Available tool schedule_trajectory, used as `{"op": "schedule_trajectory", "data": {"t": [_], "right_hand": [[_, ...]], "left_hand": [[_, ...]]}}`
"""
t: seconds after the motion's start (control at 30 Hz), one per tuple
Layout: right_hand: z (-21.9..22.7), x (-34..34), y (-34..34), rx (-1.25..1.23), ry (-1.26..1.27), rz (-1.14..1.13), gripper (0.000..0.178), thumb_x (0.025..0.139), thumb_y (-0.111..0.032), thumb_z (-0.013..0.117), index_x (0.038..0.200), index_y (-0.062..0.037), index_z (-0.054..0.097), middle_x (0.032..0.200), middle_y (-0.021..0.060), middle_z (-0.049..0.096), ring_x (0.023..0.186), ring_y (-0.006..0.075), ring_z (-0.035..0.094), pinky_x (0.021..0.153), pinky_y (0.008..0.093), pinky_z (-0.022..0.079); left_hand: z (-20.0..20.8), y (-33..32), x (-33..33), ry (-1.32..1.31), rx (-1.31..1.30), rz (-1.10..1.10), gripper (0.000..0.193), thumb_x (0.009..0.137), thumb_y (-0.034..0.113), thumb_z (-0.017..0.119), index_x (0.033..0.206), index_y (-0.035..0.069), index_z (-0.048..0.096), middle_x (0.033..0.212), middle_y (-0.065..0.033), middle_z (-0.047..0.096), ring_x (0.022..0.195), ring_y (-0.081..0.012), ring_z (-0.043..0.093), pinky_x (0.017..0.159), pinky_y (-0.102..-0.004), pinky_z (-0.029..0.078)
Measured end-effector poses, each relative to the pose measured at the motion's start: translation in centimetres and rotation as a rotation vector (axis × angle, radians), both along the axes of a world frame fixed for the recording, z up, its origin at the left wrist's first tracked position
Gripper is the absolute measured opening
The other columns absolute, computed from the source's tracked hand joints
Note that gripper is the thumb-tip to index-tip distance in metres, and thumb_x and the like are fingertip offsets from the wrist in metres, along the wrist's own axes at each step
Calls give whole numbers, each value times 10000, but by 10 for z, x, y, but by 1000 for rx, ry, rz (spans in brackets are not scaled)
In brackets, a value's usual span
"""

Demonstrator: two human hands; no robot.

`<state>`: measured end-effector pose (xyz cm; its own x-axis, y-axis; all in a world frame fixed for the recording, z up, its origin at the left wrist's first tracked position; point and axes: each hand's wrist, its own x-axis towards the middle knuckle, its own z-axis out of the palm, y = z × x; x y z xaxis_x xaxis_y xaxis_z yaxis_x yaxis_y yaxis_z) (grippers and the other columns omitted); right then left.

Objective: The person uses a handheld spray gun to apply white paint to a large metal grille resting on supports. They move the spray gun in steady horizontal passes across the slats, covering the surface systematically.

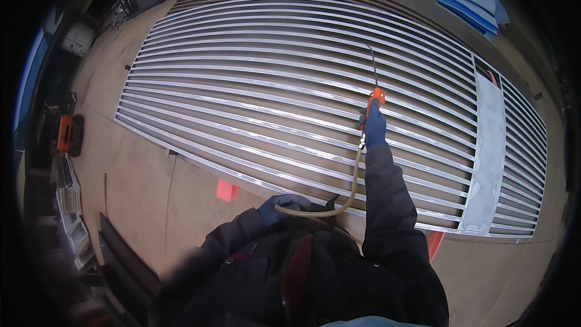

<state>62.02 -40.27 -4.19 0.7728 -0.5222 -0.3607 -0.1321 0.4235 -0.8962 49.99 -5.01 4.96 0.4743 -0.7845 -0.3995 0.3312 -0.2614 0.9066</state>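
Observation:
My right hand (374, 122), in a dark blue glove, is wrapped round an orange air blow gun (376, 94) with a long thin nozzle. It reaches out over a large slatted metal gate panel (290, 63), the nozzle pointing toward the far side. From the gun's grip a tan hose (353, 184) curves back toward my body. My left hand (281, 206), gloved too, is closed round this hose close to my waist. A plain grey plate (486, 157) runs across the panel on the right, with more slats beyond it.
Red supports (227, 190) show under the panel's near edge. An orange machine (65, 134) stands on the floor at left, above stacked metal pieces (71, 218). Dark long bars (124, 260) lie at lower left. Blue sheeting (466, 9) is at the far right.

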Motion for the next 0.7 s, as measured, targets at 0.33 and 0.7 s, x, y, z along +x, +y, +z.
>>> {"op": "schedule_trajectory", "data": {"t": [0.33, 0.7], "right_hand": [[-7, -53, 80, 62, 129, 119, 612, 918, -617, 552, 887, -8, 607, 561, 15, 512, 460, 131, 522, 448, 261, 440], [-10, -83, 178, 73, 124, 316, 437, 949, -456, 587, 869, -26, 583, 561, 15, 486, 452, 131, 483, 460, 286, 432]], "left_hand": [[-34, 58, -48, 90, -46, 288, 392, 979, 266, 610, 1283, 20, 580, 1137, -74, 659, 1044, -151, 608, 928, -314, 494], [-52, 143, -54, -28, -98, 316, 392, 989, 286, 579, 1295, 41, 578, 1085, -37, 617, 1018, -129, 573, 909, -304, 468]]}}
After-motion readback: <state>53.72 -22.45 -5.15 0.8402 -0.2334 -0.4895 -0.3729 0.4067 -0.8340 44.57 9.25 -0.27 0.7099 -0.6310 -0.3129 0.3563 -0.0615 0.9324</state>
